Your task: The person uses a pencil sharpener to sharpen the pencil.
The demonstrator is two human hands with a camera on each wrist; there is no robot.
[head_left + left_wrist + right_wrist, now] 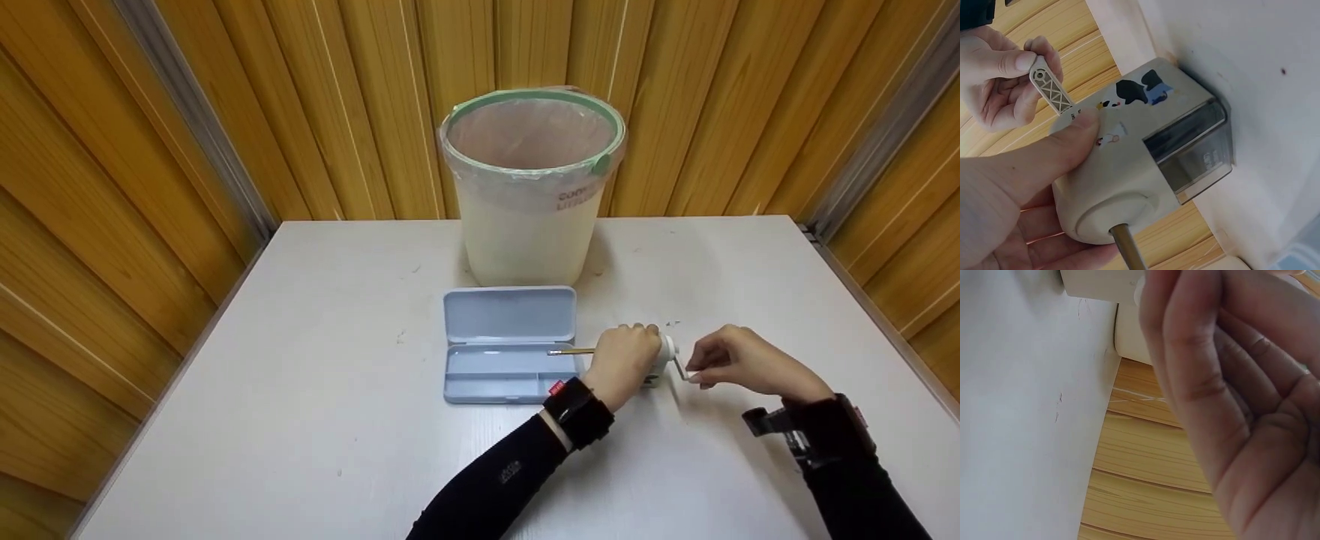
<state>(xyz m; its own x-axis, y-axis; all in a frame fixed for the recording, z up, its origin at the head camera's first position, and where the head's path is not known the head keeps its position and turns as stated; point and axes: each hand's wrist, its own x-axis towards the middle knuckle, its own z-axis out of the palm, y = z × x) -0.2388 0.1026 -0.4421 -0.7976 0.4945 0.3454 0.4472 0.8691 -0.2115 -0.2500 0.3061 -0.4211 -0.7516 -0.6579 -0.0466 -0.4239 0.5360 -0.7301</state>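
A white crank pencil sharpener (663, 361) (1145, 163) stands on the white table (315, 405), right of an open blue pencil case (509, 344). My left hand (626, 360) (1022, 185) grips the sharpener's body, thumb across its top. A pencil (571, 350) (1127, 247) sticks out of its front hole toward the case. My right hand (731, 361) (1002, 79) pinches the white crank handle (681, 369) (1050, 90) between thumb and fingers. The sharpener's clear shavings drawer (1193, 152) faces the table. In the right wrist view only my curled right fingers (1230, 382) and the table show.
A white bin (531, 184) lined with a clear bag and ringed in green stands behind the pencil case at the table's back edge. Wooden panel walls close in the table on three sides. Bare tabletop lies at the left and front.
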